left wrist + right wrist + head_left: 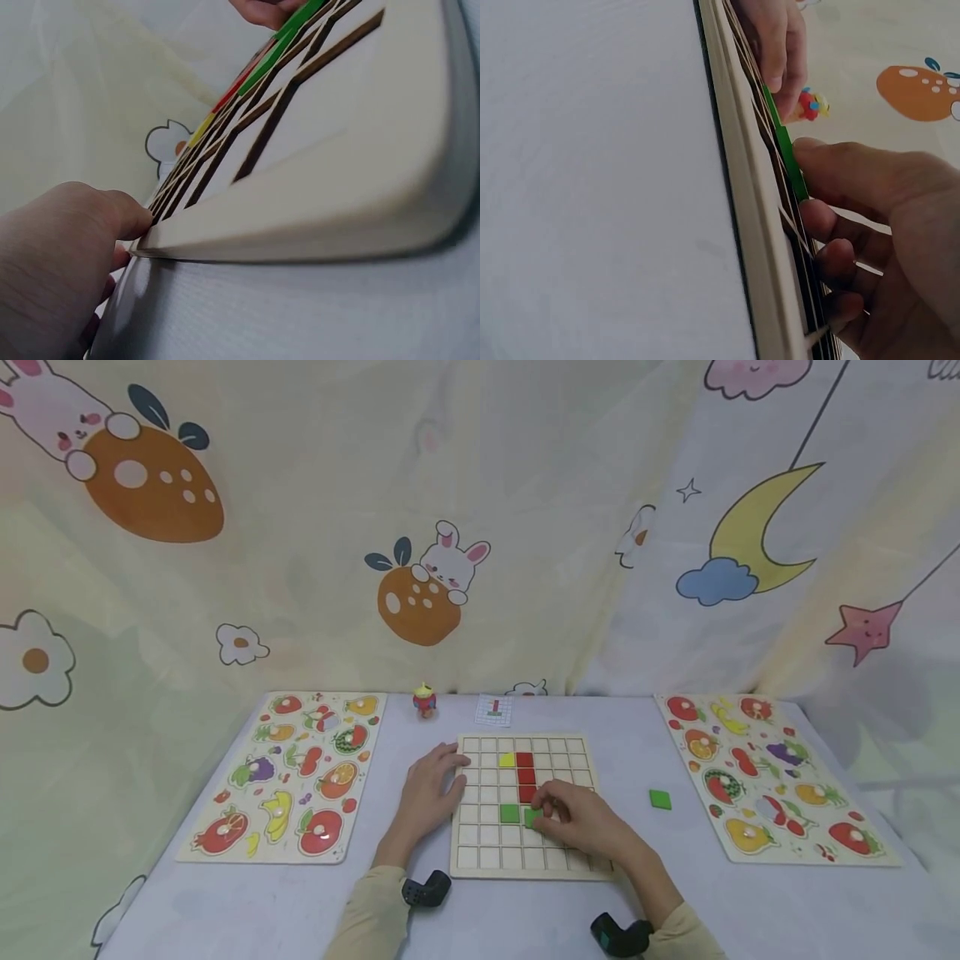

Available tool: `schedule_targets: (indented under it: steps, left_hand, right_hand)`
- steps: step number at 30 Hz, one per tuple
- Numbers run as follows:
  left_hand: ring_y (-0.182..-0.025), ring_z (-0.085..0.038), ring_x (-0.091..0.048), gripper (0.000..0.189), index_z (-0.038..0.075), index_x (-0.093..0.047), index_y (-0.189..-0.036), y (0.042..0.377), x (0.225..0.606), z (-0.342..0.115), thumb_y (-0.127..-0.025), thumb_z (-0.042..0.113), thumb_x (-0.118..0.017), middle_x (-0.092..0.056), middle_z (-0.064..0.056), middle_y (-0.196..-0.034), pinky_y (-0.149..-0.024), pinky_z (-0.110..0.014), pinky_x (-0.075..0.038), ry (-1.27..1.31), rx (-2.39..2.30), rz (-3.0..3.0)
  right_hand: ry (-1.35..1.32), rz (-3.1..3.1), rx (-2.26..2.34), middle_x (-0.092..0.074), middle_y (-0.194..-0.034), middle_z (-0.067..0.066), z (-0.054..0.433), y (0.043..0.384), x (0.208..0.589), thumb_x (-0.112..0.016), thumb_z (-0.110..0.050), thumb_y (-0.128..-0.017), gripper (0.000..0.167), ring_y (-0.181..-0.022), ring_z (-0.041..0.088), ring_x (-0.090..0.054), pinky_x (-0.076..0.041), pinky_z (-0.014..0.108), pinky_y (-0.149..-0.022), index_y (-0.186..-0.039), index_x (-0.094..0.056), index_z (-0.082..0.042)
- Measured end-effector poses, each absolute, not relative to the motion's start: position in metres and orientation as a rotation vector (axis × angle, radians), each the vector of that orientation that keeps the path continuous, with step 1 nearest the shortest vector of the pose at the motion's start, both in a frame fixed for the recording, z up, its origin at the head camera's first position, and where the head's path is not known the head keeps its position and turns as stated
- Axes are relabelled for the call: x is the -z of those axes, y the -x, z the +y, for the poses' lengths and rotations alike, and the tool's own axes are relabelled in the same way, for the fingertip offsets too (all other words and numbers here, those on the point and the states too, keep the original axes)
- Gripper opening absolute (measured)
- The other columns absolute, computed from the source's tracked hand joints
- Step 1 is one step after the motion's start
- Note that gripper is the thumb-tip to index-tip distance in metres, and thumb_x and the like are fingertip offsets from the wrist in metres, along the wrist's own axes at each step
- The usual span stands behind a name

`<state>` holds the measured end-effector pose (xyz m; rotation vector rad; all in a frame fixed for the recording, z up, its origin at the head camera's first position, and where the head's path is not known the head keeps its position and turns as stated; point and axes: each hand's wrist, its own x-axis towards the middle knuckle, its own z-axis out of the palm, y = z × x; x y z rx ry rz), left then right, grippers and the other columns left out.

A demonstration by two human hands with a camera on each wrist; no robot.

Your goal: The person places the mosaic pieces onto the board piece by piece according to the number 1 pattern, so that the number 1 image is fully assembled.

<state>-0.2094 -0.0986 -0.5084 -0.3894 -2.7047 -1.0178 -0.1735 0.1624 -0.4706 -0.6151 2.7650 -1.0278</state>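
Observation:
A square wooden grid board [530, 872] lies on the table. A yellow tile [507, 760] sits beside a column of three red tiles [526, 774], and one green tile [509, 814] lies in a cell below and left of them. My right hand [581, 817] pinches another green tile [790, 161] between thumb and index finger, at the cell right of the first green one; its other fingers curl above the grid. My left hand [427, 793] rests against the board's left edge, its fingers touching the rim [225, 236].
Another green tile [660, 799] lies right of the board. Behind it are a small card with a coloured grid pattern [493, 710] and a little toy figure [424, 702]. Fruit puzzle boards stand left [247, 802] and right [780, 810].

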Motion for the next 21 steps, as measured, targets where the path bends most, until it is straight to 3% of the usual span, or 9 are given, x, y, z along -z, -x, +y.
schedule_targets:
  steps: [15, 21]
  left_hand:
    - [-0.137, -0.028, -0.039, 0.021, 0.02, -0.064, -0.11, 0.209, 0.506, -0.098, -0.089, 0.019, -0.061, -0.053, -0.005, -0.138, -0.112, -0.053, -0.028, 0.372, 1.023, -2.721]
    - [-0.137, -0.027, -0.039, 0.022, 0.02, -0.064, -0.111, 0.209, 0.506, -0.098, -0.089, 0.02, -0.061, -0.053, -0.005, -0.138, -0.112, -0.053, -0.028, 0.378, 1.035, -2.717]
  right_hand:
    - [0.57, 2.866, 0.99, -0.052, -0.076, -0.017, 0.154, 0.168, 0.471, -0.07, -0.03, -0.085, 0.015, -0.069, 0.005, -0.048, -0.042, 0.017, -0.058, -0.099, -0.064, -0.028]
    - [0.586, 2.8, 1.067, -0.057, -0.084, -0.017, 0.167, 0.169, 0.467, -0.064, -0.026, -0.09, 0.014, -0.073, 0.005, -0.05, -0.046, 0.017, -0.062, -0.104, -0.063, -0.026]
